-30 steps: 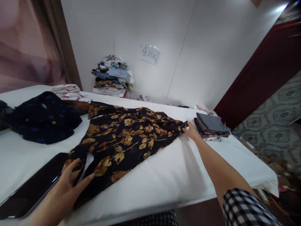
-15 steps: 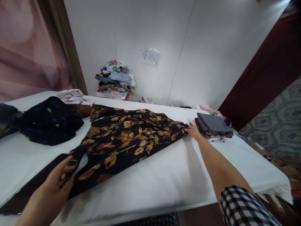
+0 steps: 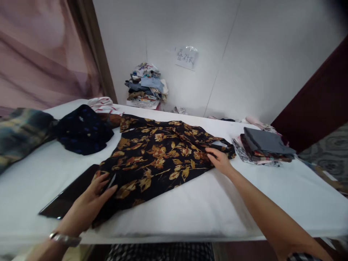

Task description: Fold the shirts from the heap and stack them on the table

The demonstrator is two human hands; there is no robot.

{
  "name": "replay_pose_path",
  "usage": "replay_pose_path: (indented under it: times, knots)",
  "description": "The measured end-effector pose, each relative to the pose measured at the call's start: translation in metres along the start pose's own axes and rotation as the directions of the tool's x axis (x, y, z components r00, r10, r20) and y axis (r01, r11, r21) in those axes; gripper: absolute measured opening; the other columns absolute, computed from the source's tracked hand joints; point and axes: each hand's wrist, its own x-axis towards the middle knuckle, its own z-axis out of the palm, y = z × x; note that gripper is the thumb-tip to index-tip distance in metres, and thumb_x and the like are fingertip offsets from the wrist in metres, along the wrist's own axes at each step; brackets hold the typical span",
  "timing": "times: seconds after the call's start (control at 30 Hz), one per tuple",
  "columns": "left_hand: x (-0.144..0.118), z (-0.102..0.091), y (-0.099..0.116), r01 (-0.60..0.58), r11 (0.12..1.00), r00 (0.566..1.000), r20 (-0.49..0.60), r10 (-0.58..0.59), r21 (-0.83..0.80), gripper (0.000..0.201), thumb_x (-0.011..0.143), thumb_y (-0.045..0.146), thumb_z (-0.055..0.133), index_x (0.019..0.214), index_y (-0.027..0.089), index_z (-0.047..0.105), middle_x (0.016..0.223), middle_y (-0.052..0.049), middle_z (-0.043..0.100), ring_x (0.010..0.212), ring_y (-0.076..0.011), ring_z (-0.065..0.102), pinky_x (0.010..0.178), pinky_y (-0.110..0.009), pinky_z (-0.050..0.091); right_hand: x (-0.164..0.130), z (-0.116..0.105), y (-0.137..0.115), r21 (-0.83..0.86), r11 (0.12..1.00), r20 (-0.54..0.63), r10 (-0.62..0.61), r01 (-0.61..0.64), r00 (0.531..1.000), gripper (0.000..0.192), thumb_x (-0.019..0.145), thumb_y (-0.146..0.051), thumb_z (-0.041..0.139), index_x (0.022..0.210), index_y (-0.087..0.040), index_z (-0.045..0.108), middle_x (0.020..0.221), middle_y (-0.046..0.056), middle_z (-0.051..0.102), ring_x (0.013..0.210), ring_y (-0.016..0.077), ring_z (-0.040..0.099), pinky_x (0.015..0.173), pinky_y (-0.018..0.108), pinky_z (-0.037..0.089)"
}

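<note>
Soft, light floral blouse (image 3: 160, 156), best pinched at hem and sleeve edges, under both flat, ungripping hands (image 3: 94, 197) (image 3: 220, 161).

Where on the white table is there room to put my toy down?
The table is bare along the near edge, between the flowered shirt and the folded stack. The far left is crowded with dark clothes.

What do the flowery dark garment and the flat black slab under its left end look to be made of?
The floral garment looks like thin, soft woven cloth, matte, since it lies limp with small creases; the fibre cannot be told. The black slab looks like rigid glossy plastic or glass, possibly a board or screen: it has a flat surface, a straight edge and a faint sheen.
</note>
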Motion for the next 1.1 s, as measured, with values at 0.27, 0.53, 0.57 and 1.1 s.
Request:
replay_pose_path:
  times: [0.27,0.53,0.57,1.1]
  knots:
    - [-0.008,0.006,0.003,-0.107,0.970,0.993,-0.082,0.091,-0.220,0.064,0.065,0.040,0.066,0.125,0.022,0.057,0.097,-0.003,0.069,0.094,-0.0235,0.068,0.087,-0.035,0.056,-0.012,0.053,-0.022,-0.351,0.925,0.325,0.264,-0.143,0.908,0.057,0.092,-0.050,0.047,0.145,-0.026,0.048,0.160,0.008,0.029,0.149,0.0335,0.019,0.117,0.061,0.018]
    - [-0.002,0.000,0.011,-0.375,0.786,0.880,-0.077,0.468,0.491,0.045,0.086,0.042,0.047,0.124,0.022,0.060,0.118,-0.011,0.067,0.087,-0.0247,0.070,0.068,-0.034,0.056,-0.013,0.051,-0.033,-0.400,0.907,0.372,0.293,-0.133,0.880,0.063,0.094,-0.055,0.044,0.149,-0.026,0.041,0.162,0.009,0.018,0.151,0.0310,0.011,0.118,0.060,0.013]
    - [0.000,0.005,0.021,-0.464,0.754,0.842,-0.033,0.539,0.464,0.043,0.087,0.042,0.047,0.122,0.022,0.061,0.118,-0.010,0.068,0.090,-0.0242,0.070,0.074,-0.034,0.057,-0.011,0.052,-0.036,-0.384,0.915,0.377,0.277,-0.123,0.883,0.062,0.094,-0.055,0.044,0.149,-0.026,0.041,0.162,0.009,0.019,0.151,0.0307,0.011,0.118,0.059,0.012]
    - [0.107,0.248,0.191,-0.896,0.186,0.405,0.571,0.714,0.403,0.035,0.084,0.012,0.054,0.116,0.019,0.066,0.133,-0.013,0.060,0.121,-0.0266,0.053,0.098,-0.042,0.044,-0.008,0.033,0.017,-0.327,0.857,-0.038,0.409,-0.398,0.912,0.035,0.091,-0.027,0.051,0.119,-0.016,0.069,0.132,0.012,0.063,0.127,0.0254,0.054,0.109,0.042,0.035]
